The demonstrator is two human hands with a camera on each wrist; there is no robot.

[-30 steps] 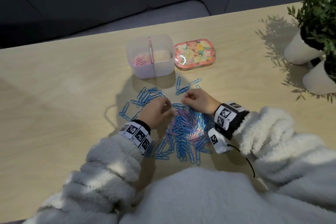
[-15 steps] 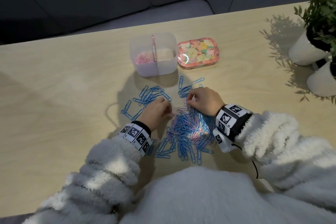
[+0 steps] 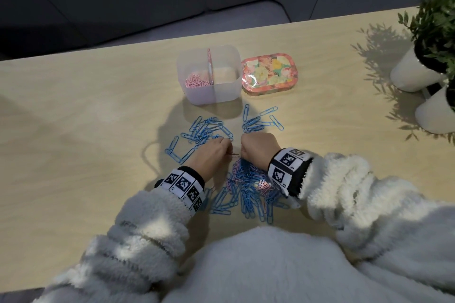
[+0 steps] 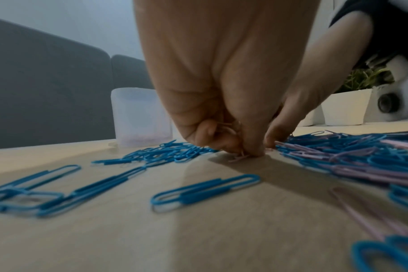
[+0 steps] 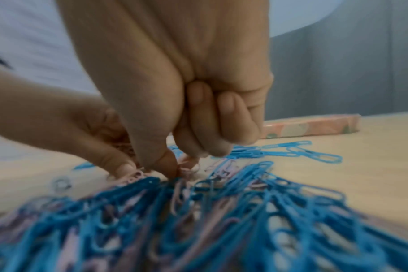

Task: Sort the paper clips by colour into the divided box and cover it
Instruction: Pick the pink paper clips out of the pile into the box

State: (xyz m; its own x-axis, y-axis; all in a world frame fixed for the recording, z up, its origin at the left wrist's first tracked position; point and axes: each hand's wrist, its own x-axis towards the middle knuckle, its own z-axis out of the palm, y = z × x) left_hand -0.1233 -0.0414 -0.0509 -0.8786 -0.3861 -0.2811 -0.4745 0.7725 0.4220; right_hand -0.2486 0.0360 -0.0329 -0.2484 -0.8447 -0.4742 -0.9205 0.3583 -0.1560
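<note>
Our table (image 3: 73,110) carries the translucent divided box (image 3: 209,96) at twelve o'clock from our hands, its left compartment holding pink clips (image 3: 195,80), its right one looking bare. The flowered lid (image 3: 269,72) lies just beside it at three o'clock, off the box. The mixed pile (image 3: 248,187) of blue and pink clips sits at six o'clock between our wrists; two blue-only scatters lie toward the box, one at eleven o'clock (image 3: 204,130) and one at one o'clock (image 3: 259,120).

We judge the main risk to be tangling: the clips in the pile interlock, so lifting a pink one may drag a blue one along into the wrong compartment. Pink clips bunched in a curled palm could also slip out on the way to the box. Sleeve cuffs hang close over the pile and might sweep it into the sorted blues.

Our left hand (image 4: 221,103) is knuckles-up, fingertips down on the table, thumb and forefinger pinching a pink clip (image 4: 239,157) with more pink wire showing inside the curled fingers. Our right hand (image 5: 175,103) is likewise curled, thumb and forefinger closed together at a pink clip on the pile's far edge (image 5: 186,170); whether it is truly gripped we cannot tell.
</note>
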